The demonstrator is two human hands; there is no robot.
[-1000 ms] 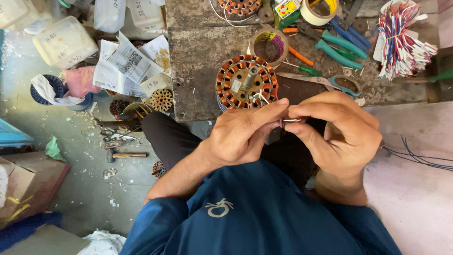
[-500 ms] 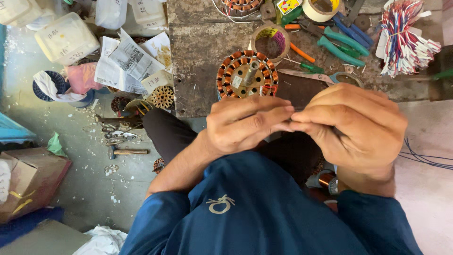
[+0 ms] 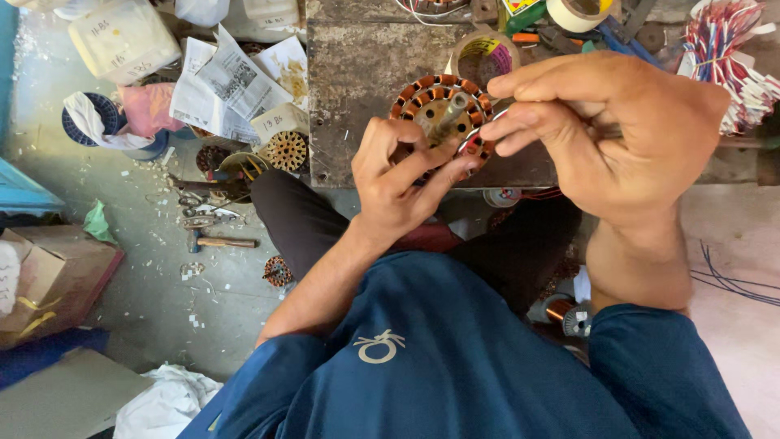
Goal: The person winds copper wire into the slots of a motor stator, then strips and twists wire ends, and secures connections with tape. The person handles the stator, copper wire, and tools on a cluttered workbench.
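Your left hand [image 3: 398, 183] and right hand [image 3: 601, 130] pinched wire at the stator [image 3: 439, 110] on the worn bench [image 3: 357, 73] — littered floor [image 3: 146, 268] beside — hands now higher than before.

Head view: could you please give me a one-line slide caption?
Both hands, left hand and right hand, work at a copper-wound stator on a worn bench.

Even, soft daylight, moderately bright, source direction unclear. No hard shadows; only a dim patch under the bench between the legs. Floor at top left slightly washed out, the white plastic container [image 3: 123, 36] near clipping. Right hand [image 3: 617, 134] is close to the lens, a bit soft from motion; left hand [image 3: 398, 183] sharper. Wide-angle stretch at the edges, the blue shirt [image 3: 439, 358] bulging at the bottom. No strong glare.
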